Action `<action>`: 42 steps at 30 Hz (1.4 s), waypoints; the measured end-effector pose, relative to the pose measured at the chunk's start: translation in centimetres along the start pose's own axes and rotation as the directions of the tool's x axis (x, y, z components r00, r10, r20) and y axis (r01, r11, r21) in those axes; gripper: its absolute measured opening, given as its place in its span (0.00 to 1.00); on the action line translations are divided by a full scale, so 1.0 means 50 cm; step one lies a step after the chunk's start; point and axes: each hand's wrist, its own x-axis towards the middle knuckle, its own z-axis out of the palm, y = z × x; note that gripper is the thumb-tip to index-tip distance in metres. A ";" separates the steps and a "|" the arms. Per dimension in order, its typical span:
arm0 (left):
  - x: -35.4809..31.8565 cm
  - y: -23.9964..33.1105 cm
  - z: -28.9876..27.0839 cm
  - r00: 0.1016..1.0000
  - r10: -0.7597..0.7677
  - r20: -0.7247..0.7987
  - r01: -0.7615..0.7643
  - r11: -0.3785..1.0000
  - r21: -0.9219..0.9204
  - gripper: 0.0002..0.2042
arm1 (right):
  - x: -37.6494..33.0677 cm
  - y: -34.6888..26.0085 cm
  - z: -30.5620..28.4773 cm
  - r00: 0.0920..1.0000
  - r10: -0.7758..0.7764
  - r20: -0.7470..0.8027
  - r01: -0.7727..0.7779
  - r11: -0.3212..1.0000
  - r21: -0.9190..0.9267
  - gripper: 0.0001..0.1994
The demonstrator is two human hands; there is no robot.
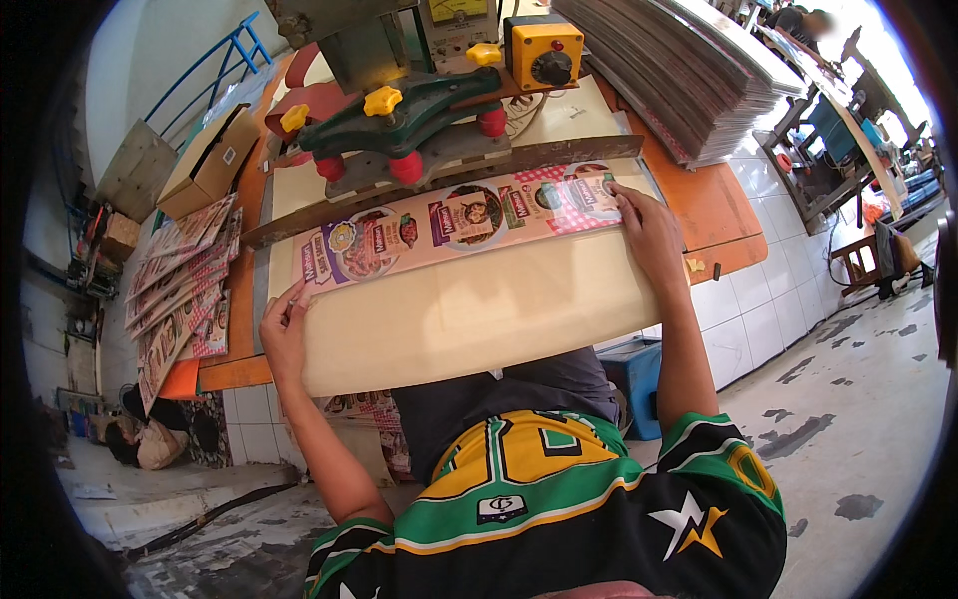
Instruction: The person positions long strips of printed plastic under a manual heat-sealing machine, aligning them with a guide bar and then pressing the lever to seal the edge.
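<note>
A long printed strip [409, 232] with food pictures on pink and orange lies slantwise across a cream sheet [479, 309] in front of me. My left hand [283, 334] pinches the strip's near left corner between thumb and fingers. At the opposite end, my right hand [647, 228] grips the strip's right edge, thumb on top. The strip's far long edge runs along a flat metal bar [559, 153] under the press [399, 125]. That press has a dark green frame, yellow star knobs and red feet, and it stands just beyond the strip.
Printed strips [185, 275] are piled loosely on the orange table [720, 225] at left, near an open cardboard box [208, 160]. A tall stack of flat sheets [689, 75] stands at back right. A yellow control box [544, 52] sits beside the press. A blue container [639, 384] stands below.
</note>
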 end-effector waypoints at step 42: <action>0.113 -0.013 0.037 0.994 -0.108 0.034 0.094 0.958 0.272 0.19 | 0.068 -0.004 0.013 0.986 0.097 0.137 -0.079 0.988 -0.130 0.17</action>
